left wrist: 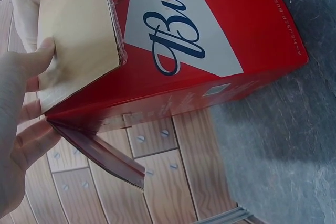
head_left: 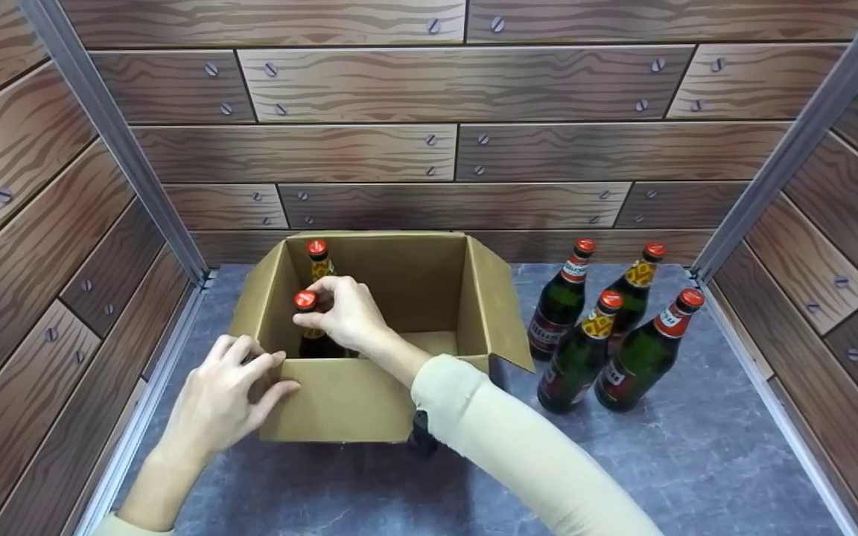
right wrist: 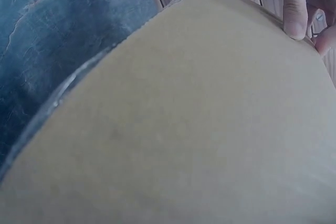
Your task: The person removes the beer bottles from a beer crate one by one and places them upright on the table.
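Observation:
An open cardboard box [head_left: 392, 272] stands on the table, its outer side red with white and blue lettering in the left wrist view. My left hand [head_left: 220, 394] pinches the corner of its front flap [head_left: 347, 406], thumb on the bare cardboard face. Inside the box, my right hand [head_left: 347, 313] holds a beer bottle [head_left: 305, 300] by the neck, just under its red cap. That bottle is upright at the front left, its lower part hidden by the flap. Behind it stands another beer bottle [head_left: 317, 253]. The front flap fills most of the right wrist view.
Several green beer bottles [head_left: 574, 365] with red caps stand grouped right of the box. A side flap [head_left: 500, 305] sticks out towards them. Wood-patterned walls [head_left: 466, 82] with metal corner posts [head_left: 124, 141] enclose the grey table [head_left: 734, 447] at the back and sides.

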The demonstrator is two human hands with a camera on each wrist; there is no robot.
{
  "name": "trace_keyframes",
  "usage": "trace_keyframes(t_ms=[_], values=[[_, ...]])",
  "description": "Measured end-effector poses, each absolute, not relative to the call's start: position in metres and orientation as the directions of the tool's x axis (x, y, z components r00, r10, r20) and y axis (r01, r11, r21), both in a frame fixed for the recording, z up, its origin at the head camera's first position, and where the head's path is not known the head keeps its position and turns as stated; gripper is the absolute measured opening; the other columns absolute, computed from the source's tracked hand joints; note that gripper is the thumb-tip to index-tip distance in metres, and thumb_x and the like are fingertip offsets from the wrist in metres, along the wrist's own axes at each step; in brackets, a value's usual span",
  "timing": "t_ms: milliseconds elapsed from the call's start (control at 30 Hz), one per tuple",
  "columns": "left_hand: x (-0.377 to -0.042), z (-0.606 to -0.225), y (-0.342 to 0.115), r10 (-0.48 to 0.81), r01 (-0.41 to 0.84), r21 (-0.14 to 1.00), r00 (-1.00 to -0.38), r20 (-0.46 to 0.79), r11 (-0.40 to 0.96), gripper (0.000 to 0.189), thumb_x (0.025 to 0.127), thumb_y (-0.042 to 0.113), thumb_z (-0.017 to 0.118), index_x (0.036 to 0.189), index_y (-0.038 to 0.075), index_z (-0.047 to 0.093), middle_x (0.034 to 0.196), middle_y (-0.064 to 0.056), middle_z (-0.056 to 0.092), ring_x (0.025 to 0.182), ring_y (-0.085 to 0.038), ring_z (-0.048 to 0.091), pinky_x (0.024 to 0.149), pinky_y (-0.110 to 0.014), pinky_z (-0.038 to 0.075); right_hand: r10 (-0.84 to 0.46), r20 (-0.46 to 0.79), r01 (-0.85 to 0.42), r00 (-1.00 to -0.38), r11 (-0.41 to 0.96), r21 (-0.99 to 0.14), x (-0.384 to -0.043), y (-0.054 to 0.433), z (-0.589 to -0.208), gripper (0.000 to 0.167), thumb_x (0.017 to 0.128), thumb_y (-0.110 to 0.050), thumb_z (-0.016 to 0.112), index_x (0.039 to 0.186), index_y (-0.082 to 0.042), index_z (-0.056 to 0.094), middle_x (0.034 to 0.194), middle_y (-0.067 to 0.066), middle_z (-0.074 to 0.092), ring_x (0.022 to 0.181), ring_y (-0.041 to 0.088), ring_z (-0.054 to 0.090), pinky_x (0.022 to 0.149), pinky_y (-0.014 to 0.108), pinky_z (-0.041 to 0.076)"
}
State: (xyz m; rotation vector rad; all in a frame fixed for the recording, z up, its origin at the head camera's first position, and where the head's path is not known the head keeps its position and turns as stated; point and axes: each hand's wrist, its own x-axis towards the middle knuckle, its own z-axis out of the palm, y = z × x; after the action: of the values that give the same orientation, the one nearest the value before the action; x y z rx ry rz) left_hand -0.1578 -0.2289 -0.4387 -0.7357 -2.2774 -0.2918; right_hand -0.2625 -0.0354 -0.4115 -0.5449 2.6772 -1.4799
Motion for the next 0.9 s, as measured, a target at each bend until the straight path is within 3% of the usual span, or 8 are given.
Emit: trace_keyframes(t_ms=[267, 667, 900], values=[[-0.156, -0.440, -0.227, 0.424, 0.584, -0.009, -0.579, 0.697, 0.812, 0.037, 0.078, 0.037, 0.092, 0.103, 0.013, 0.081, 0.089, -0.003, 0.062, 0.085, -0.024, 0.059, 0.054, -0.036, 0.055, -0.302, 0.177, -0.315, -0.937, 0.506, -0.803, -0.256, -0.031, -0.411, 0.023, 0.081, -0.017, 0.092, 0.100, -0.013, 0.080, 0.093, -0.002, 0.081, 0.082, 0.003, 0.071, 0.082, 0.022, 0.056], [-0.155, -0.443, -0.227, 0.411, 0.581, 0.000, -0.575, 0.708, 0.814, 0.037, 0.078, 0.036, 0.091, 0.103, 0.012, 0.080, 0.089, -0.005, 0.061, 0.085, -0.026, 0.059, 0.054, -0.040, 0.055, -0.233, 0.244, -0.335, -0.941, 0.570, -0.750, -0.248, -0.029, -0.409, 0.022, 0.083, -0.020, 0.089, 0.103, -0.015, 0.079, 0.095, -0.003, 0.082, 0.088, 0.015, 0.075, 0.079, 0.031, 0.058], [-0.157, -0.442, -0.227, 0.392, 0.581, 0.025, -0.580, 0.714, 0.814, 0.037, 0.076, 0.034, 0.093, 0.103, 0.012, 0.080, 0.089, -0.006, 0.062, 0.088, -0.027, 0.060, 0.056, -0.042, 0.058, -0.206, 0.309, -0.372, -0.928, 0.514, -0.773, -0.243, -0.022, -0.398, 0.022, 0.085, -0.019, 0.089, 0.103, -0.012, 0.078, 0.095, -0.001, 0.083, 0.083, 0.010, 0.076, 0.078, 0.028, 0.058]])
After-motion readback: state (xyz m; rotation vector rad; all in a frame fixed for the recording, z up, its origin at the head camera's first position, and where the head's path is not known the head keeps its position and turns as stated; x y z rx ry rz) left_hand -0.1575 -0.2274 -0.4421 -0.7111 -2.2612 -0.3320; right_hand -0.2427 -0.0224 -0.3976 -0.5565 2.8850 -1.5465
